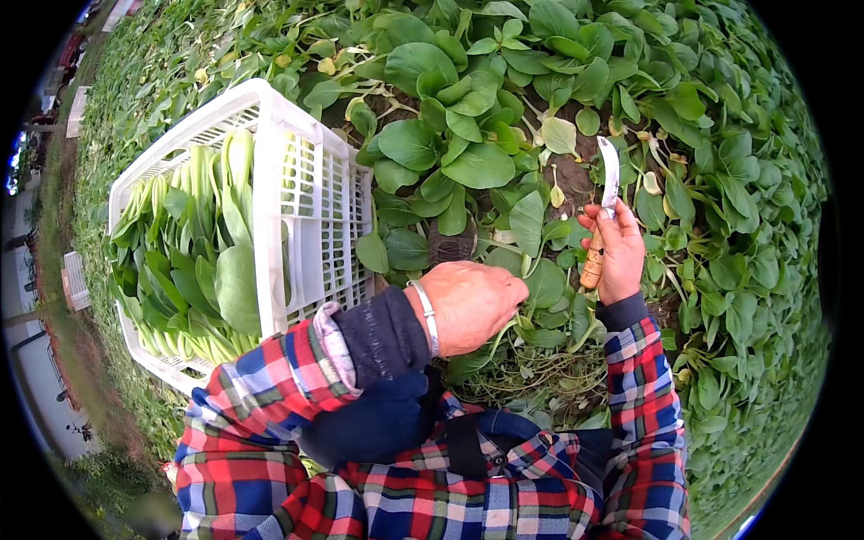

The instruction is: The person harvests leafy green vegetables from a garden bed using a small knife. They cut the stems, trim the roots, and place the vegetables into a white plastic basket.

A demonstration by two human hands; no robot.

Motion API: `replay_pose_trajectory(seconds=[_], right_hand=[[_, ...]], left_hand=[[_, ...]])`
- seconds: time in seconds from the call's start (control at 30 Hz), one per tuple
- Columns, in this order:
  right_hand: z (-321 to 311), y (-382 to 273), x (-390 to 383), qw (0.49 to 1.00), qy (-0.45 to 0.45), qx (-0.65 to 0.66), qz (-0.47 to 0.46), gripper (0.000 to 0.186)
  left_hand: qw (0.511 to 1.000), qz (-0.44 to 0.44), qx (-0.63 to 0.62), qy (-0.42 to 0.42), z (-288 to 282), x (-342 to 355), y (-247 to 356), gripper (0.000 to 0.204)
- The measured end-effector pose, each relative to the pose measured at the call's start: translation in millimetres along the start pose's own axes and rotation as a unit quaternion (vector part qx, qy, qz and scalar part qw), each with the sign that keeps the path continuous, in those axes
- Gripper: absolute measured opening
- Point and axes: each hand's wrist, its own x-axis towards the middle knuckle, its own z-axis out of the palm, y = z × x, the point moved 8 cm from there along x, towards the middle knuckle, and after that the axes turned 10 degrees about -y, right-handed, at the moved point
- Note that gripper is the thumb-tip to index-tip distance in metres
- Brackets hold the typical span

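Note:
My right hand [619,247] is wrapped round the wooden handle of a small curved knife [609,171], its blade pointing away from me. Just left of it, my left hand [472,306], with a bracelet at the wrist, is closed with the fingertips pressed together. Leafy greens [526,225] and thin stems lie against those fingertips; what they pinch, if anything, I cannot make out. Beyond my left hand stands a broad-leaved green plant [450,135]. To the left, a white plastic crate [315,243] holds cut leafy greens [184,261], laid in rows with pale stalks showing.
Dense rows of the same greens [738,207] cover the ground to the right and far side. Bare soil with yellowed leaves [559,135] shows near the blade. Pulled stems and weeds [540,382] lie close to my body. A dark shoe [450,247] shows beyond my left hand.

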Motion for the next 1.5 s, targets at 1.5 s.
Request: replay_pose_trajectory(seconds=[1.5], right_hand=[[60,142,150,0.886,-0.173,-0.43,0.007,0.028]], left_hand=[[0.88,-0.276,0.318,0.221,-4,108,-219,0.02]])
